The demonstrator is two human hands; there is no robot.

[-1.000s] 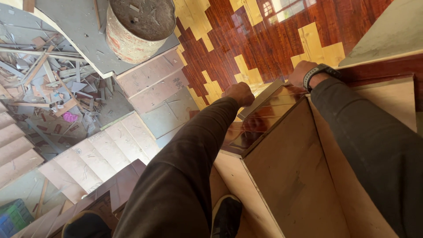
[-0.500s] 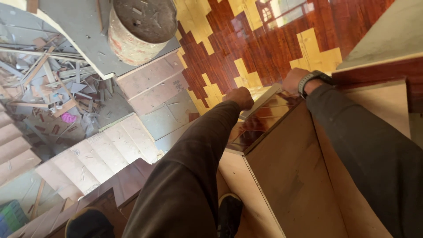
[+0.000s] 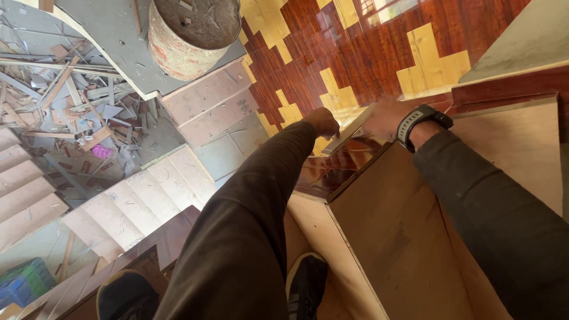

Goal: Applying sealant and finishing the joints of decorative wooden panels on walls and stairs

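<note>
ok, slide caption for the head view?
Both hands, left and right, grip a narrow strip at the glossy step's edge.

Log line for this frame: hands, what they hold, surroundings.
left hand: closed on strip end | right hand: gripping wooden strip | strip over glossy stair tread | rusty drum below

One screen is in view: the face of the black wristwatch (image 3: 418,121) on my right wrist, a small rounded-square dark display, unlit, its content unreadable. A blue and green plastic crate (image 3: 24,283) sits at the lower left corner, below the stairs. I see no labels, signs or printed packages elsewhere.
</note>
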